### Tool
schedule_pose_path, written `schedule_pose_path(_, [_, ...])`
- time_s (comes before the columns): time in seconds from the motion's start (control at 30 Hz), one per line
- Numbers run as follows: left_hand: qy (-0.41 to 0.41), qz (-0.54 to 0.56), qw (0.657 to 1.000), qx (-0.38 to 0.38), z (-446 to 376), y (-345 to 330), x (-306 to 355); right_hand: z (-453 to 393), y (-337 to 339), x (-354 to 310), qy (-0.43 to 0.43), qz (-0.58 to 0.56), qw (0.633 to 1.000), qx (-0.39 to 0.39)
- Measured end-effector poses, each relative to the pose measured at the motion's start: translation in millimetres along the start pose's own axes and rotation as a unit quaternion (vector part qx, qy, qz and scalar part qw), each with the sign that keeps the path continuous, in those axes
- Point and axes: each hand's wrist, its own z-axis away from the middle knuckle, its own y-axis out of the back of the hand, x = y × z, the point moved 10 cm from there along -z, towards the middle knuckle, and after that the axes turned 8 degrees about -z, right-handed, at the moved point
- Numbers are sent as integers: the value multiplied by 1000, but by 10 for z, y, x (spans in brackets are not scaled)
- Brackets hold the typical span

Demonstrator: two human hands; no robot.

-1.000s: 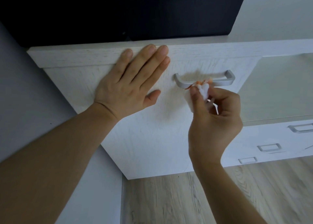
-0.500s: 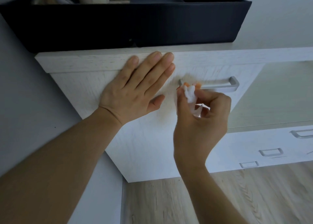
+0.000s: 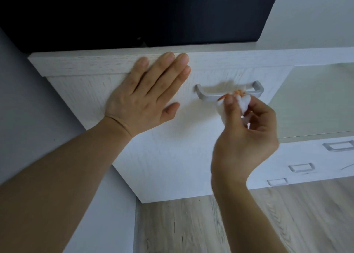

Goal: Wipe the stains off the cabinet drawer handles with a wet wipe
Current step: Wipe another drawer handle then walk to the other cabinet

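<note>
Bin (image 3: 134,19) up on top of the cabinet (image 3: 172,157), sitting toward its left end. Just under that top edge, drawer front (image 3: 153,141) with handle (image 3: 208,95) right of center. Left hand (image 3: 145,95) flat on the front, left of the handle. Right hand (image 3: 247,136) below the handle's right half, pinching wet wipe (image 3: 243,102) against the bar. Three more handles (image 3: 300,167) lower right. Floor (image 3: 191,224) underneath.

Four drawer handles (image 3: 210,95) (image 3: 338,145) (image 3: 301,167) (image 3: 277,181), two hands (image 3: 145,97) (image 3: 247,138), one wet wipe (image 3: 244,101), one black box (image 3: 134,17).
</note>
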Motion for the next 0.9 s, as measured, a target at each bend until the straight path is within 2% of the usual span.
schedule_pose_path(0.27, [-3,-12,1000,4,10,2,-2,-424,195,58,-52,-34,998,15])
schedule_pose_path(0.57, [-5,-22,1000,2,-3,3,5,-646,-12,128,-116,-33,985,-123])
schedule_pose_path(0.73, [-7,-32,999,0,11,-4,16,-647,16,49,-78,21,986,-144])
schedule_pose_path(0.9, [-2,-32,999,-8,27,-17,2,-572,91,2,-64,76,988,-115])
